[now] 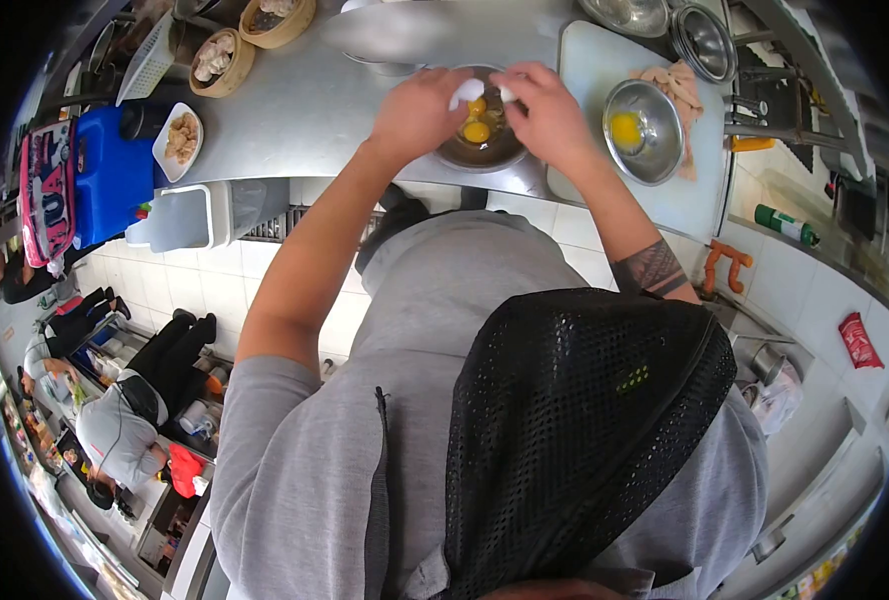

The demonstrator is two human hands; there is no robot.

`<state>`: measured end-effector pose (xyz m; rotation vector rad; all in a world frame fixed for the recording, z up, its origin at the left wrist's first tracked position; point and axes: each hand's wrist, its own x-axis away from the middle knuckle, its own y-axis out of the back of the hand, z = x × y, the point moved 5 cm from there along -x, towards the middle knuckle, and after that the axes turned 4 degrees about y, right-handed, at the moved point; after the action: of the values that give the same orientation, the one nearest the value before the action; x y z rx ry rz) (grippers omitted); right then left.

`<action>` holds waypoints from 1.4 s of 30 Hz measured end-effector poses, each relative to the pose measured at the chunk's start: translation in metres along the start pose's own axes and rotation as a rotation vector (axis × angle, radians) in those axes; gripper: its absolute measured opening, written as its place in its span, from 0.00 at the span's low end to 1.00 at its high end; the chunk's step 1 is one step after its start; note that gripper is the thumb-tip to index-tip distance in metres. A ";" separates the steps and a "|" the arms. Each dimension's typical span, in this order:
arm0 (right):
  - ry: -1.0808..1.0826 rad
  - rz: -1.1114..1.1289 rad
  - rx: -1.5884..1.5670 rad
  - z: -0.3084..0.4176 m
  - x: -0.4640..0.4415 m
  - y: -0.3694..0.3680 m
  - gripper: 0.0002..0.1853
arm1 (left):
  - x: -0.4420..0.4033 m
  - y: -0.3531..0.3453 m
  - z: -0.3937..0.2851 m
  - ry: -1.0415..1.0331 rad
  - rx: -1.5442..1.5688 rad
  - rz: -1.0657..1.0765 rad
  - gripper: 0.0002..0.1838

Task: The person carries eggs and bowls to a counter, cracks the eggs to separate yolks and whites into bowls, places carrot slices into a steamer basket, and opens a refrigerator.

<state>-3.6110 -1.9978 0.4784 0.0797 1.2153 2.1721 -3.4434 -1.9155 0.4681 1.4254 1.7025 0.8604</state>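
Over a metal bowl [485,155] at the edge of the steel counter, my left hand [415,112] holds one white eggshell half [467,94]. On the bowl's other side my right hand [548,112] pinches another piece of white shell [508,95]. Egg yolks [477,131] with clear egg white lie in the bowl between and below the hands. A second metal bowl [655,130] with yellow egg in it stands to the right on a white cutting board [590,60].
Bamboo baskets [235,82] with pale food stand at the back left, near a white dish [194,150] and a blue container [115,175]. Pale cloth-like material [690,100] lies beside the second bowl. Several stacked metal bowls are at the back right. Other people work far left.
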 end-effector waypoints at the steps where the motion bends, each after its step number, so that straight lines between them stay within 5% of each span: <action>1: -0.141 -0.070 -0.131 -0.003 -0.001 0.005 0.17 | -0.002 0.005 0.005 0.148 0.144 -0.045 0.23; 5: -0.528 -0.245 -0.754 -0.027 0.002 -0.011 0.16 | -0.006 0.001 0.013 0.369 0.402 -0.091 0.22; 7: -0.554 -0.351 -1.112 -0.015 0.005 -0.017 0.18 | 0.001 -0.012 0.009 0.648 0.957 0.157 0.25; 13: -0.434 -0.248 -0.845 0.022 0.006 -0.042 0.18 | 0.036 0.021 -0.001 0.573 1.277 0.189 0.22; 16: -0.379 -0.047 -0.727 0.076 -0.014 -0.046 0.19 | 0.074 0.032 0.034 0.595 1.747 0.151 0.22; 23: -0.202 0.167 -0.748 0.203 -0.059 -0.125 0.24 | 0.216 0.119 0.156 0.794 1.701 -0.146 0.21; 27: -0.150 0.365 -0.559 0.256 -0.080 -0.141 0.24 | 0.338 0.147 0.291 1.094 1.541 -0.591 0.18; 31: -0.196 0.377 -0.516 0.265 -0.083 -0.158 0.24 | 0.444 0.173 0.423 1.316 1.208 -0.801 0.18; 33: -0.166 0.366 -0.461 0.264 -0.078 -0.158 0.23 | 0.470 0.178 0.494 1.249 1.318 -0.857 0.20; 36: -0.188 0.370 -0.365 0.261 -0.076 -0.154 0.23 | 0.503 0.178 0.589 0.978 -0.186 -0.059 0.36; 37: -0.226 0.327 -0.322 0.253 -0.077 -0.149 0.23 | 0.510 0.161 0.597 1.292 0.521 -0.309 0.26; 38: -0.206 0.284 -0.277 0.245 -0.078 -0.146 0.24 | 0.519 0.143 0.599 1.542 1.125 -0.832 0.22; 39: -0.177 0.253 -0.242 0.233 -0.082 -0.141 0.25 | 0.515 0.145 0.581 1.666 0.964 -0.764 0.20; 42: -0.355 0.044 -0.009 0.171 -0.103 -0.115 0.24 | 0.499 0.098 0.559 1.532 1.061 -0.491 0.16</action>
<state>-3.4121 -1.8853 0.5112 0.4712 1.0074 2.0874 -2.9644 -1.3887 0.2132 0.5503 3.8569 0.7663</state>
